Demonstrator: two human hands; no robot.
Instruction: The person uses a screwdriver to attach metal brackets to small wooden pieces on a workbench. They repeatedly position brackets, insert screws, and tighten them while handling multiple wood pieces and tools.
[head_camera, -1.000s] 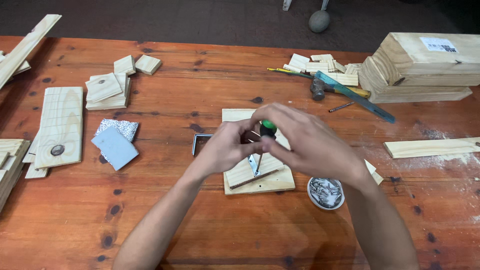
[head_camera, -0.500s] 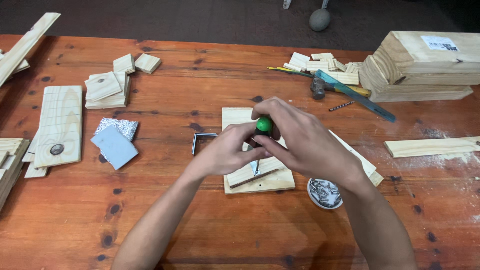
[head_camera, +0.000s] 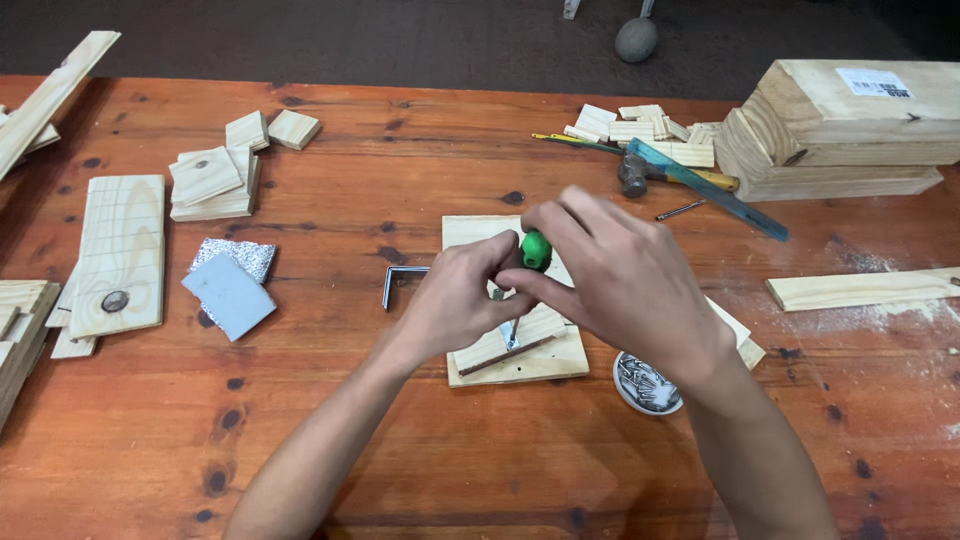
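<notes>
Right hand (head_camera: 625, 285) closed around a green-handled screwdriver (head_camera: 535, 250), shaft angled down onto a small wooden board (head_camera: 520, 355) near the middle of the tabletop (head_camera: 400, 450), closer to the near edge than the far one. Left hand (head_camera: 460, 300) curled against the same tool from the other side, fingertips (head_camera: 500, 260) touching the handle and the wood strip on the board — grasp not fully visible. Just right of the board, a round dish of screws (head_camera: 648, 385); just left, a bent metal bracket (head_camera: 398, 282); toward the far right corner, stacked planks (head_camera: 850, 130) and a hammer (head_camera: 660, 175).
</notes>
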